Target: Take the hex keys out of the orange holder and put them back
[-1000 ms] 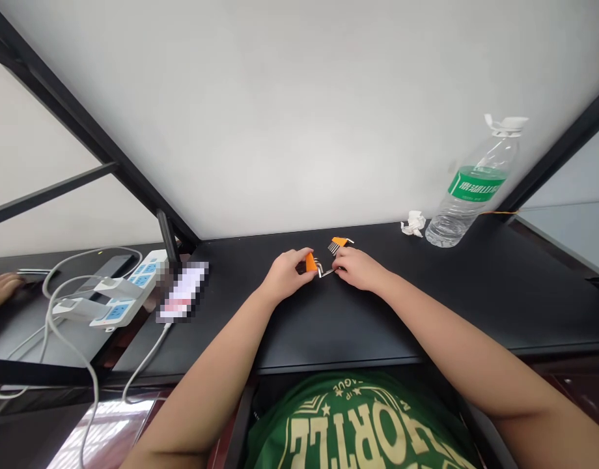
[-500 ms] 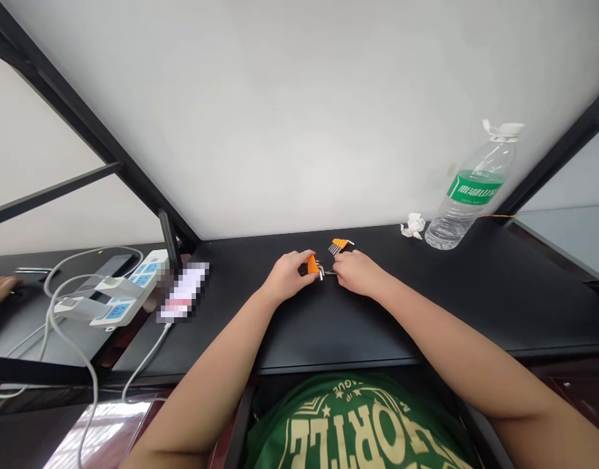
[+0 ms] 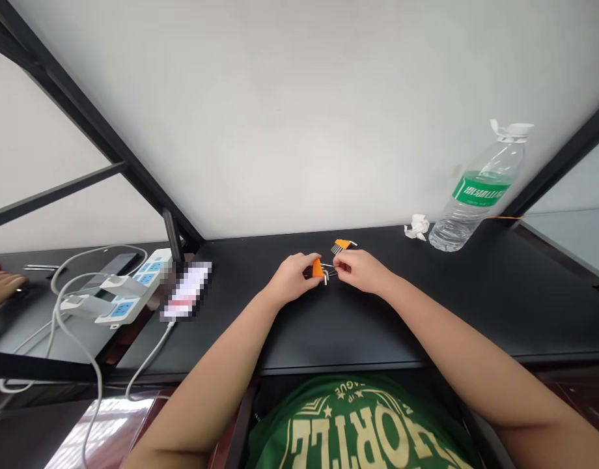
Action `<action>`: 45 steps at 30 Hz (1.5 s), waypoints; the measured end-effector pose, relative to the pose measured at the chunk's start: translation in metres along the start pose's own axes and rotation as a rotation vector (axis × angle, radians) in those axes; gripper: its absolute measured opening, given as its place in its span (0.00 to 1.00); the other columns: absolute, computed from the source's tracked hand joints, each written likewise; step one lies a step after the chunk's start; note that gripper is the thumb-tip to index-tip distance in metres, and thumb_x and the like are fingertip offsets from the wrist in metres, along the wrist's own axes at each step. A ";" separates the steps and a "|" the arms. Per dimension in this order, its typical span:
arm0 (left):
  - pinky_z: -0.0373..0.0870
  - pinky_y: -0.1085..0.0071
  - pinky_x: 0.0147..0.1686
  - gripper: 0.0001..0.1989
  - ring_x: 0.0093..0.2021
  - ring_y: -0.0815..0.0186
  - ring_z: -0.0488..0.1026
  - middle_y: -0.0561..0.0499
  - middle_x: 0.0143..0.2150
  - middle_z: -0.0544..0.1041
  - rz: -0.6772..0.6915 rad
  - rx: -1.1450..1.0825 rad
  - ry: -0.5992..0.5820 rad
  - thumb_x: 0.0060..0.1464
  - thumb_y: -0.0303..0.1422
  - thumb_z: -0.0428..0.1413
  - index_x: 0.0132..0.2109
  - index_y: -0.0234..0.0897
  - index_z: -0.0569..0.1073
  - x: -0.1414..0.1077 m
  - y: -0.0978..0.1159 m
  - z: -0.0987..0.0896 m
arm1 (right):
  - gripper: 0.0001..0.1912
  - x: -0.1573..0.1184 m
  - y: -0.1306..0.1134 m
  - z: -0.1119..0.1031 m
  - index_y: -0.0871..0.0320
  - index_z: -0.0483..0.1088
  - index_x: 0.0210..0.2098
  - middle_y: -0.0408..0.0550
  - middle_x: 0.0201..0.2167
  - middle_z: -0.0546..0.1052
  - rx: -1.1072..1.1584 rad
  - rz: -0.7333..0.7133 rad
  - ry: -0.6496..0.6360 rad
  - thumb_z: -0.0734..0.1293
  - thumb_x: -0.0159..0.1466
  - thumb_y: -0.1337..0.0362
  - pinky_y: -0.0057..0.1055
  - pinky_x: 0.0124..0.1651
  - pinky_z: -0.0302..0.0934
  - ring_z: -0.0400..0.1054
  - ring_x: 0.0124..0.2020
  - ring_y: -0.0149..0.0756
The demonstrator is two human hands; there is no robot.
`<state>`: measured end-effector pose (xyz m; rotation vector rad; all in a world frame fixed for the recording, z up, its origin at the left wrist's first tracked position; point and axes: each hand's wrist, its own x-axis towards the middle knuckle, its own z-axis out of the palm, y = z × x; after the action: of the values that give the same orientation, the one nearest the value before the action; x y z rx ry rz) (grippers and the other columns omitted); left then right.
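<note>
My left hand (image 3: 295, 280) is closed on an orange hex key holder (image 3: 318, 268), thumb below and fingers above. Short bent metal keys stick out of its right side, one a silver hex key (image 3: 325, 277) angled downward. Just to the right, my right hand (image 3: 357, 269) is pinched on the end of a thin hex key (image 3: 327, 265) that reaches toward the holder. Whether this key's tip sits inside the holder I cannot tell. Behind my right hand lies a second orange hex key set (image 3: 343, 244) with several keys fanned out, touched by neither hand.
On the black table (image 3: 358, 332) a clear bottle (image 3: 470, 195) with a green label stands at the back right beside crumpled tissue (image 3: 417, 227). Left are a phone (image 3: 186, 290) on a cable and a power strip (image 3: 136, 293). Another person's hand (image 3: 2, 286) is at the far left.
My right fingers have shifted slightly and now pinch a thin key higher up beside the holder. My left hand keeps its grip. The whole view has slid a little.
</note>
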<state>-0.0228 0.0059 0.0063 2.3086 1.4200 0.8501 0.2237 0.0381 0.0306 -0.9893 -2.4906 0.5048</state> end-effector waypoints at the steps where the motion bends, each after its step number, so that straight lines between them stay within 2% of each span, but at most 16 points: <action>1: 0.78 0.64 0.48 0.23 0.41 0.62 0.77 0.49 0.42 0.78 0.002 -0.007 -0.004 0.55 0.37 0.64 0.58 0.44 0.76 0.000 0.001 0.000 | 0.05 0.000 0.000 0.001 0.58 0.69 0.34 0.43 0.32 0.74 -0.003 -0.008 0.012 0.64 0.64 0.72 0.27 0.38 0.55 0.64 0.32 0.29; 11: 0.79 0.65 0.48 0.24 0.41 0.62 0.78 0.50 0.41 0.79 0.051 -0.006 0.022 0.55 0.37 0.64 0.59 0.44 0.76 -0.001 0.000 0.002 | 0.08 -0.001 0.005 0.000 0.58 0.68 0.31 0.44 0.30 0.71 -0.023 -0.133 0.082 0.62 0.66 0.72 0.29 0.36 0.55 0.62 0.31 0.30; 25: 0.79 0.65 0.47 0.25 0.40 0.62 0.78 0.49 0.42 0.78 0.041 0.003 0.018 0.54 0.37 0.65 0.59 0.43 0.76 -0.001 -0.001 0.001 | 0.10 -0.003 0.003 -0.006 0.57 0.74 0.39 0.46 0.37 0.78 0.113 -0.164 0.122 0.61 0.71 0.69 0.31 0.40 0.62 0.69 0.35 0.32; 40: 0.79 0.66 0.46 0.24 0.43 0.62 0.78 0.50 0.42 0.80 0.065 -0.025 0.009 0.54 0.36 0.64 0.58 0.43 0.78 -0.002 0.006 -0.003 | 0.11 -0.002 0.009 -0.010 0.57 0.75 0.38 0.47 0.35 0.79 0.065 -0.199 0.142 0.61 0.72 0.69 0.32 0.42 0.64 0.71 0.36 0.34; 45: 0.78 0.66 0.47 0.23 0.43 0.62 0.78 0.50 0.43 0.81 0.087 -0.039 0.013 0.53 0.35 0.64 0.57 0.43 0.78 -0.002 0.009 -0.003 | 0.12 -0.004 0.012 -0.010 0.56 0.76 0.41 0.49 0.39 0.79 -0.043 -0.243 0.123 0.60 0.73 0.69 0.33 0.44 0.65 0.72 0.39 0.35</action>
<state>-0.0187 0.0000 0.0125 2.3545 1.3049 0.9104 0.2380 0.0450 0.0328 -0.6962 -2.4742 0.3060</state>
